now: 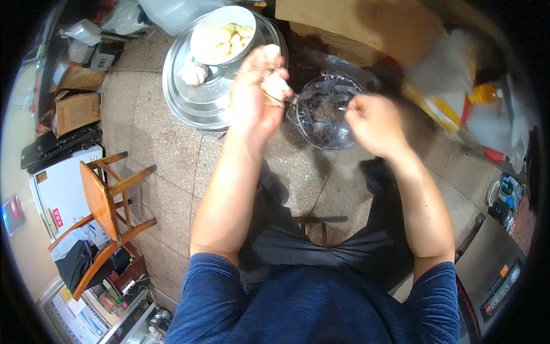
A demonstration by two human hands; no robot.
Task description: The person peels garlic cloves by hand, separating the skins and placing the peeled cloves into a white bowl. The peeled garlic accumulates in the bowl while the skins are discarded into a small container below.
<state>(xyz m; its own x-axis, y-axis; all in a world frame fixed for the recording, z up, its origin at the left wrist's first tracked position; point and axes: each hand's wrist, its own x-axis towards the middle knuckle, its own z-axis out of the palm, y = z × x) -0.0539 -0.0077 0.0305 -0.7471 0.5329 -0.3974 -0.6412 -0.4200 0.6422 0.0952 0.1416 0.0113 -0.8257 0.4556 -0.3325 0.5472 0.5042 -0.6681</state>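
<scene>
My left hand (255, 96) cups broken garlic pieces (275, 88), with a pale clove (271, 52) near its fingertips; motion blurs them. It is raised beside the right edge of a round metal tray (184, 105). A white bowl (202, 47) of peeled garlic cloves (234, 38) stands on that tray, and a whole garlic bulb (194, 74) lies next to the bowl. My right hand (374, 122) has its fingers curled together over the right rim of a round bin (324, 148) lined with a clear plastic bag. Dark contents show inside; anything pinched in the fingertips is unclear.
A large cardboard box (343, 21) stands beyond the bin. Plastic bags (442, 60) are piled on the right, above a metal appliance (490, 262) with buttons. On the left are a wooden chair (101, 198) and an open cardboard box (79, 112) on the tiled floor (167, 163).
</scene>
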